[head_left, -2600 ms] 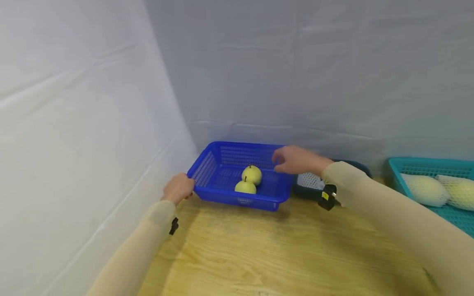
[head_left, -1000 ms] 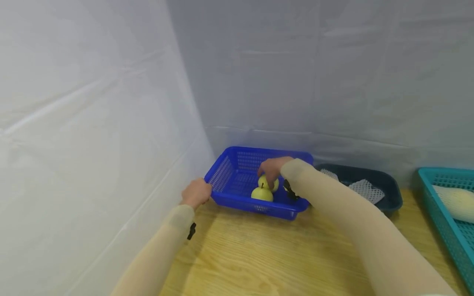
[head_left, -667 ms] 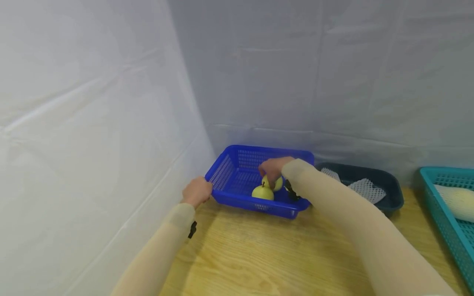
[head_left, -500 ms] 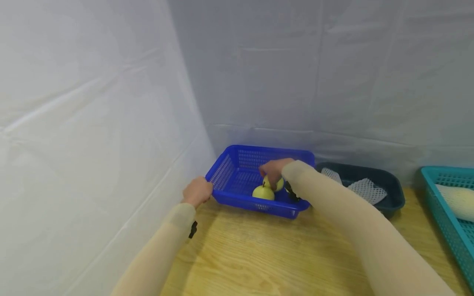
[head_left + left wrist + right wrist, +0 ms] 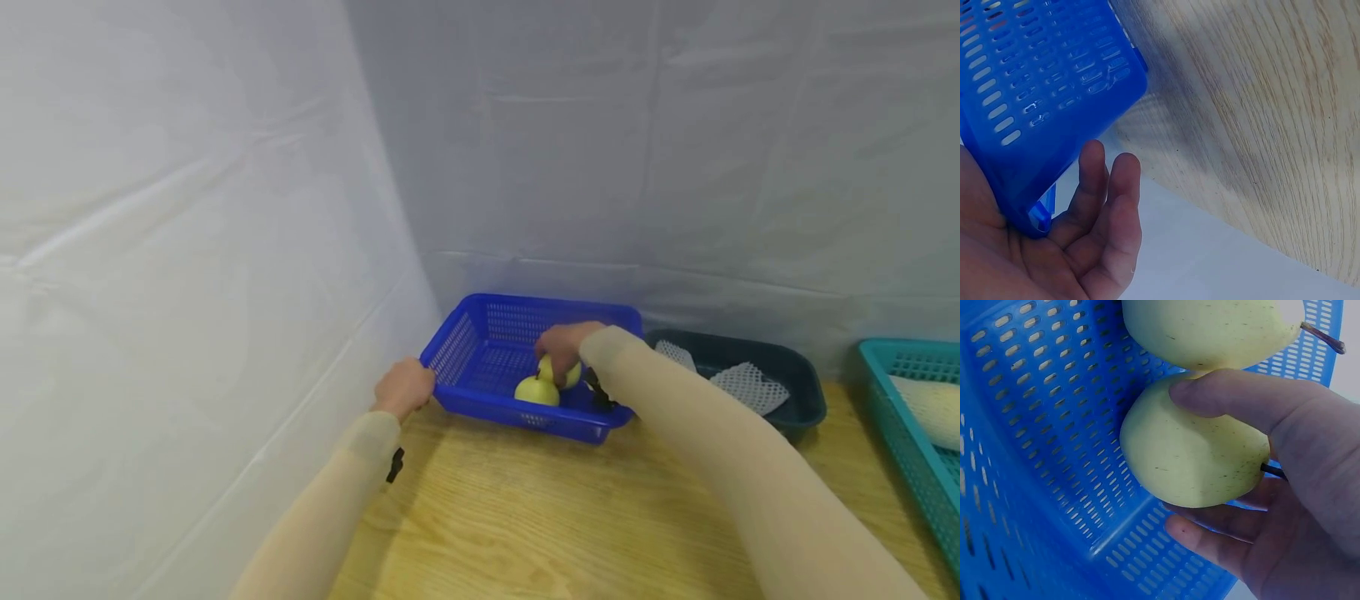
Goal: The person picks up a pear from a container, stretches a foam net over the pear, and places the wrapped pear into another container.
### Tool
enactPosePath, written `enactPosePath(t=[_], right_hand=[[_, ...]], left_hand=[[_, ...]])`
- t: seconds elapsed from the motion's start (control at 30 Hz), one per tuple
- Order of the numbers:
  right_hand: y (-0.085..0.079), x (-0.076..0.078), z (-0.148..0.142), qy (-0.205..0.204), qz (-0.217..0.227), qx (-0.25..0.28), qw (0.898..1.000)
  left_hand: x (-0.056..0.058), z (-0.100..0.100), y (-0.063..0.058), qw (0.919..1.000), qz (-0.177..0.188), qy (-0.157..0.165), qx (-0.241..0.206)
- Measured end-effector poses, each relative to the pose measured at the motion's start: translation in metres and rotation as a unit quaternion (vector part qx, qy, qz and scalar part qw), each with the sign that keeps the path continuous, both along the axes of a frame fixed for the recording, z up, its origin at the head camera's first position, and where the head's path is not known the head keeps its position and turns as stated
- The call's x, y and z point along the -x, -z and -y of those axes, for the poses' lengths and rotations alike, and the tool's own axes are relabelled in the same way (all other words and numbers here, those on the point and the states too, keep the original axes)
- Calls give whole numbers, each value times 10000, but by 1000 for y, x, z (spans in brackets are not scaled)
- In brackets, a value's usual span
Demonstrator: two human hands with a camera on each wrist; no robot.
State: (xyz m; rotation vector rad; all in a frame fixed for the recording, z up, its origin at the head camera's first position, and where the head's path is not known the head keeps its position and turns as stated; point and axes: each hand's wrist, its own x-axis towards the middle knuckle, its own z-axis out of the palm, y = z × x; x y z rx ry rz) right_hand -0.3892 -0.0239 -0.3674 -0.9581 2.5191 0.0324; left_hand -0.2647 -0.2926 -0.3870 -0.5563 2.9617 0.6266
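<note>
My left hand [image 5: 405, 388] grips the left end of a blue plastic basket [image 5: 480, 403]; in the left wrist view its curled fingers lie beneath the basket's rim [image 5: 1035, 219]. Two pale yellow-green pears sit in the basket. My right hand [image 5: 562, 343] reaches in from above and holds the farther pear [image 5: 1191, 450], thumb on one side and fingers on the other. That pear's dark stem points toward the palm in the right wrist view. The second pear [image 5: 537, 392] lies against it, nearer the basket's front wall, with no hand on it.
Right of the basket stands a dark tray [image 5: 802, 392] holding white foam nets [image 5: 750, 388]. A teal basket [image 5: 892, 417] at the far right contains net-wrapped fruit [image 5: 933, 408]. White sheeting [image 5: 225, 250] rises at the left and behind. The tabletop [image 5: 480, 508] is wooden.
My right hand has come down from near the basket's right rim and taken hold of the farther pear. My left hand keeps its grip on the basket. The view has shifted a little.
</note>
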Motion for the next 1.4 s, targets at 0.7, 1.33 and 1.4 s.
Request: enactPosePath(t=[0.7, 1.33, 1.4], right_hand=[[-62, -16, -70, -664, -502, 950, 9920], [-107, -106, -143, -894, -597, 766, 9912], [-107, -116, -150, -933, -546, 746, 9913]], left_hand=[[10, -6, 0, 9999, 89, 124, -4], [15, 1, -1, 9991, 85, 410, -75], [15, 2, -1, 9990, 106, 441, -56]])
